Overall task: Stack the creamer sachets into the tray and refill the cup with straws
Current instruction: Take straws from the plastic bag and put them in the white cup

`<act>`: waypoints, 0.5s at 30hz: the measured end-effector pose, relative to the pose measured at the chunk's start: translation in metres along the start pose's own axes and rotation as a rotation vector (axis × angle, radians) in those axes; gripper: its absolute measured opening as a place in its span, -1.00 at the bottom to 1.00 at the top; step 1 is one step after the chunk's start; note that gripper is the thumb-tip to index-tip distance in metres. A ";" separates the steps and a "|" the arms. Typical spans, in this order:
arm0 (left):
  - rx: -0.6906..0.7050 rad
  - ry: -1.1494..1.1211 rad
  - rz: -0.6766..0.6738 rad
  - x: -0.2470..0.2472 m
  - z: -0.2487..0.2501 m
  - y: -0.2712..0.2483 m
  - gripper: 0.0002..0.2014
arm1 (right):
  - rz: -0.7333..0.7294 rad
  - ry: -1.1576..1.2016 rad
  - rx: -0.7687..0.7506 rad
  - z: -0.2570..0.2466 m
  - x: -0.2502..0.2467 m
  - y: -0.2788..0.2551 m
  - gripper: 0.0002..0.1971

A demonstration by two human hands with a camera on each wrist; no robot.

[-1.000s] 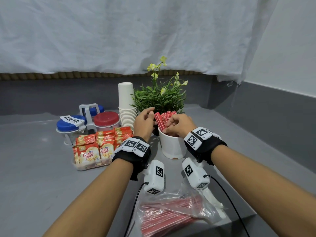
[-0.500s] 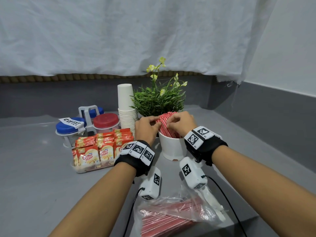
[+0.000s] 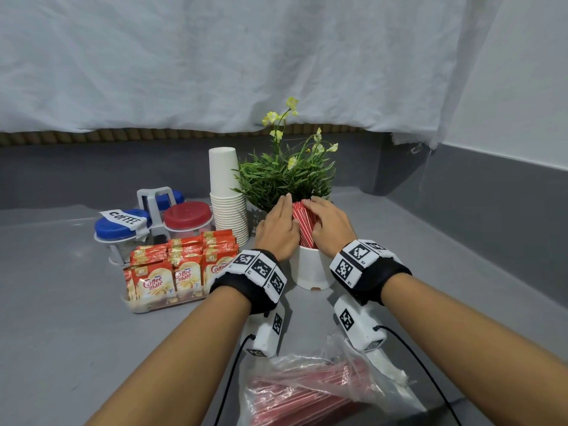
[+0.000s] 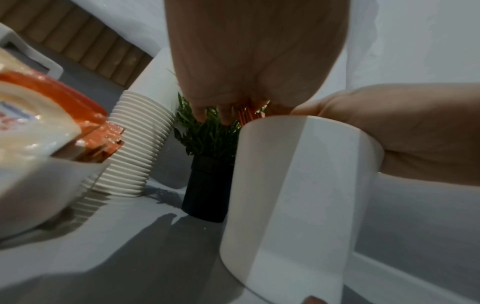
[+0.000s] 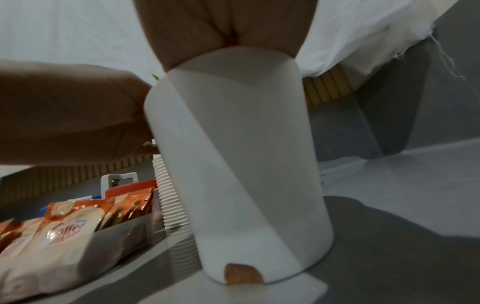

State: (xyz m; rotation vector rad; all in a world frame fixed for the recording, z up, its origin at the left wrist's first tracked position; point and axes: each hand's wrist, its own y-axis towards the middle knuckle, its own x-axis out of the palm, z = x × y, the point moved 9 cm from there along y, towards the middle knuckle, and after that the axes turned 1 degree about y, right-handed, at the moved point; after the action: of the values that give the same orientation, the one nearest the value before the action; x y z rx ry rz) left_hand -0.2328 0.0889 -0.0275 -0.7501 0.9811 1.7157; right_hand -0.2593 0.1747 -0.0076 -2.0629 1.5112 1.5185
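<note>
A white cup (image 3: 312,269) stands mid-table with a bundle of red striped straws (image 3: 304,224) upright in it. My left hand (image 3: 278,227) lies flat against the bundle's left side, fingers straight. My right hand (image 3: 329,222) presses the right side and top with extended fingers. In the left wrist view my palm (image 4: 254,51) hangs over the cup (image 4: 293,195), with straw tips (image 4: 246,111) just showing. The right wrist view shows the cup (image 5: 241,154) under my palm (image 5: 226,26). Creamer sachets (image 3: 181,265) stand in rows in the clear tray (image 3: 153,305) to the left.
A plastic bag of red straws (image 3: 307,392) lies at the near edge. Behind the cup are a potted plant (image 3: 285,176) and a stack of paper cups (image 3: 227,195). Blue- and red-lidded jars (image 3: 187,215) in a caddy sit at the back left.
Both hands have gone from pinching the straws with curled fingers to lying flat against the bundle's two sides. The straws now stand closer together in the cup.
</note>
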 end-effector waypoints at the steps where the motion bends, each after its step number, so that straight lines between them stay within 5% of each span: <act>1: -0.005 0.015 -0.006 0.001 0.000 0.000 -0.45 | -0.032 -0.020 -0.004 -0.001 0.003 0.001 -0.43; 5: -0.001 0.092 0.019 -0.002 0.002 -0.004 -0.48 | -0.173 -0.110 0.013 -0.003 0.014 0.004 -0.36; 15: -0.081 -0.002 0.039 -0.023 0.000 -0.018 -0.48 | -0.196 0.072 0.093 -0.014 -0.009 -0.005 -0.43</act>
State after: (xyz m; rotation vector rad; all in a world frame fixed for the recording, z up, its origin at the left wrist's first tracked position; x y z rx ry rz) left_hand -0.2080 0.0825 -0.0134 -0.7860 0.9350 1.7985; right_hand -0.2459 0.1735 0.0038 -2.1605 1.3293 1.2924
